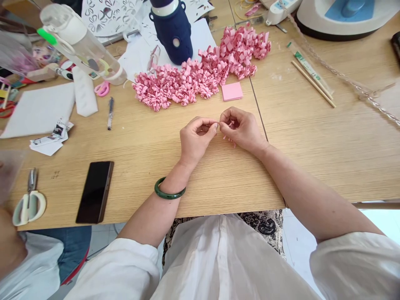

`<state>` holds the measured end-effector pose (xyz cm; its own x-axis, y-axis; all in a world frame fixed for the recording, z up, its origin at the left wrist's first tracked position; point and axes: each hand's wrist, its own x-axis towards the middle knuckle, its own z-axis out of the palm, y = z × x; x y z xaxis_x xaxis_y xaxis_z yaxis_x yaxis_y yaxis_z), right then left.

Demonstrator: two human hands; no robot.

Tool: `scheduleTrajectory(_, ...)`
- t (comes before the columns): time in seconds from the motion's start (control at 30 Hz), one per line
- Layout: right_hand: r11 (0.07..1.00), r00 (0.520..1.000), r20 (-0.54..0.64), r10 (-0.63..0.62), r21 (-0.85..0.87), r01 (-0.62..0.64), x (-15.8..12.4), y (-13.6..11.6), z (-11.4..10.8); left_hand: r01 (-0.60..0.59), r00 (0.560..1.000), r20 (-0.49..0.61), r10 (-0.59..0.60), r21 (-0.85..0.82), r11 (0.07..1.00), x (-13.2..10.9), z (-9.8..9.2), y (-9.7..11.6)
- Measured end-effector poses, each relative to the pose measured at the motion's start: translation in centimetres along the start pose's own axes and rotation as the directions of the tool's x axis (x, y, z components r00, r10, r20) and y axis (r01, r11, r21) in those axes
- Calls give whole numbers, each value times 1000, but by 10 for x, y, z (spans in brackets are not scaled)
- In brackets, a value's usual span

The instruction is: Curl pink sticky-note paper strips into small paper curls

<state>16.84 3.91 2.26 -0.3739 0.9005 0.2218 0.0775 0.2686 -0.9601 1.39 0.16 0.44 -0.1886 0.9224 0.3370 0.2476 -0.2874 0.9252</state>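
Above the wooden table my left hand (197, 135) and my right hand (242, 128) meet at their fingertips, both closed in a pinch. A small piece of cut pink paper (231, 141) shows between and below my right fingers, its thin strips hanging down. My left thumb and forefinger grip a tiny end of it; most of the piece is hidden by my fingers. Just beyond my hands lies a stack of pink paper squares (232, 91). Behind it stretches a long heap of curled pink paper flowers (187, 81).
A dark blue bottle (173, 35) stands behind the heap. To the left are a clear bottle (84, 46), a pen (110, 113), a black phone (95, 191) and scissors (29, 204). Wooden chopsticks (313, 84) lie on the right. Another person's arm (11, 243) is at left.
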Motion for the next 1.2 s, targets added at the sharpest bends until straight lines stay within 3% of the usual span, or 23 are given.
scheduleTrajectory(0.2, 1000, 1000, 30, 4, -4, -4, 0, 0, 1, 22, 1000, 2, -22, 56, 998, 1, -1, -1)
scheduleTrajectory(0.4, 1000, 999, 38, 12, 2, -13, -1, 2, -1, -48, 999, 1, 48, 124, 991, 1, -2, 1)
scheduleTrajectory(0.63, 999, 999, 41, -16, -27, 17, 0, 4, -3, -53, 998, 50, 48, 117, 992, 3, -5, 1)
scheduleTrajectory(0.8, 1000, 998, 55, 9, -6, -9, -2, 2, 0, -101, 995, 16, 99, 185, 978, 2, -4, 4)
scheduleTrajectory(0.97, 1000, 997, 70, 16, 1, -16, -6, 1, 6, -76, 993, -74, 96, 229, 970, 1, -3, 6)
scheduleTrajectory(1.2, 992, 994, -27, 104, 68, -102, -6, -3, 6, -33, 999, -4, 34, 96, 995, -1, -1, 3)
